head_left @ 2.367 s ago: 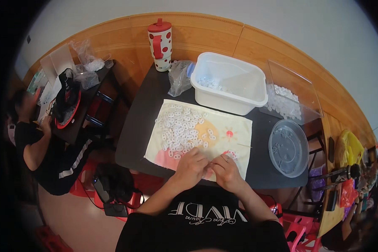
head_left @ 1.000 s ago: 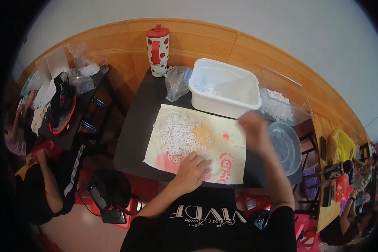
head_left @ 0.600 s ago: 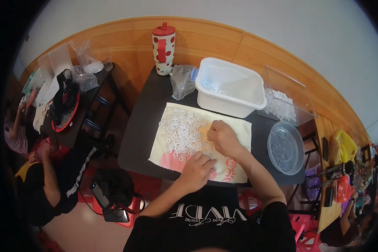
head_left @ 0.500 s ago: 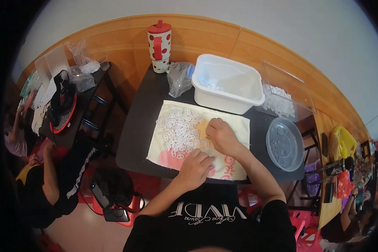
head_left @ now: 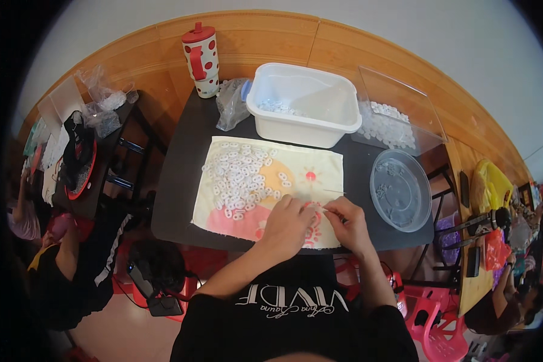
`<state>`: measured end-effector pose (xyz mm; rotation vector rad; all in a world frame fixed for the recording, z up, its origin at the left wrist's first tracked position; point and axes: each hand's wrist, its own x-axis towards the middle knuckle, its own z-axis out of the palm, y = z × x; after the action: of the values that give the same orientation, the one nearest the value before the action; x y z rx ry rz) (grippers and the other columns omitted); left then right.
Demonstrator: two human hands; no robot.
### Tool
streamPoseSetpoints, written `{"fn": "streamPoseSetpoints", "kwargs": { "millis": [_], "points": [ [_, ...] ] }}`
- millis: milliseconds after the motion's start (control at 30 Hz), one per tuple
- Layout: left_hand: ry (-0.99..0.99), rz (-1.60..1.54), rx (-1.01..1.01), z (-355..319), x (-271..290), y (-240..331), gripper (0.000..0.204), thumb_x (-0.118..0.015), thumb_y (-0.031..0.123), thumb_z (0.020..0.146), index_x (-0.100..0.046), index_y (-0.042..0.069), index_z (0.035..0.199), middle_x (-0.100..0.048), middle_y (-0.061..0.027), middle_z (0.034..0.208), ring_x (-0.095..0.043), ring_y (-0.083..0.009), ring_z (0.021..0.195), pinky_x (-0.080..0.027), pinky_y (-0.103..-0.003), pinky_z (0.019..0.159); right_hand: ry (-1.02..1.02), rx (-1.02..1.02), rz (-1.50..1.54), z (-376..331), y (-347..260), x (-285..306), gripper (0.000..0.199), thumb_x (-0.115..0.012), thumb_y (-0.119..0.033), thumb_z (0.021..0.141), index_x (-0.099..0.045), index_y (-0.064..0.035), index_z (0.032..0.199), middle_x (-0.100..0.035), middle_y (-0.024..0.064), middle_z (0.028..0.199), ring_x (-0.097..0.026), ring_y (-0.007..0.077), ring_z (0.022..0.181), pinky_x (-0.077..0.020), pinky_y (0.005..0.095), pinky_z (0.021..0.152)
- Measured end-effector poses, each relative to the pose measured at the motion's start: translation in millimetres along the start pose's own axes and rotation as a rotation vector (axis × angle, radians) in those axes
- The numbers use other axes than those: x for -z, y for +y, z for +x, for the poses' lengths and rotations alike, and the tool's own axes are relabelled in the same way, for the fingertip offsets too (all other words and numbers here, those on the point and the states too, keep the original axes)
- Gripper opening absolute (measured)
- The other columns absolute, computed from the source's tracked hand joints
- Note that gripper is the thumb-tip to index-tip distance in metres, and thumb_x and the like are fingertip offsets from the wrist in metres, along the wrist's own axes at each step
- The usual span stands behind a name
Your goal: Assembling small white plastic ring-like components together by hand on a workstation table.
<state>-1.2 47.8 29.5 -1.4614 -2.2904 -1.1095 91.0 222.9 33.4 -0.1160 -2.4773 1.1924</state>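
Observation:
Over the front right part of a pale yellow printed towel point(head_left: 329, 169), my two hands meet with their fingertips close together. My left hand point(head_left: 286, 226) is closed in a pinch on a small whitish piece point(head_left: 317, 208), mostly hidden by the fingers. My right hand point(head_left: 348, 224) is closed beside it, its fingertips at the same piece; what they hold is too small to make out. A thin pale stick-like thing point(head_left: 335, 191) shows just beyond the right fingers. Many small white oval pieces with two holes point(head_left: 235, 172) lie spread over the towel's left half.
Behind the towel stands a white tub point(head_left: 308, 130) with small pieces inside. A clear lidded box of white pieces point(head_left: 392, 123), a round clear tray point(head_left: 399, 205), a plastic bag point(head_left: 232, 105) and a spotted tumbler point(head_left: 202, 63) share the dark table point(head_left: 178, 181). Other people sit at both sides.
My right hand has left the pieces and drawn back to the towel's front right. My left hand has moved up toward it, and their fingertips now meet. The view has shifted slightly.

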Motion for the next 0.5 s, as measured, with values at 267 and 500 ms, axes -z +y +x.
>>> {"fn": "streamPoseSetpoints", "kwargs": {
  "millis": [267, 500],
  "points": [
    [-0.072, 0.044, 0.046, 0, -4, 1, 0.011, -0.069, 0.005, 0.076, -0.068, 0.004, 0.087, -0.054, -0.0114, 0.083, -0.053, -0.0308, 0.084, -0.045, -0.039, 0.072, 0.054, 0.194, -0.266, -12, 6, 0, 0.016, -0.065, 0.003, 0.077, -0.066, -0.0038, 0.091, -0.061, 0.0144, 0.086, -0.062, 0.0354, 0.082, -0.0503, 0.0417, 0.069],
    [0.019, -0.076, 0.096, -1, 2, 3, 0.022, -0.069, -0.006, 0.075, -0.07, 0.001, 0.096, -0.06, -0.0123, 0.093, -0.058, -0.0297, 0.086, -0.049, -0.036, 0.072, 0.089, 0.207, -0.171, -9, -1, -3, 0.018, -0.065, 0.003, 0.079, -0.066, -0.003, 0.096, -0.062, 0.0141, 0.088, -0.062, 0.0344, 0.081, -0.0509, 0.0411, 0.07]
  ]
}}
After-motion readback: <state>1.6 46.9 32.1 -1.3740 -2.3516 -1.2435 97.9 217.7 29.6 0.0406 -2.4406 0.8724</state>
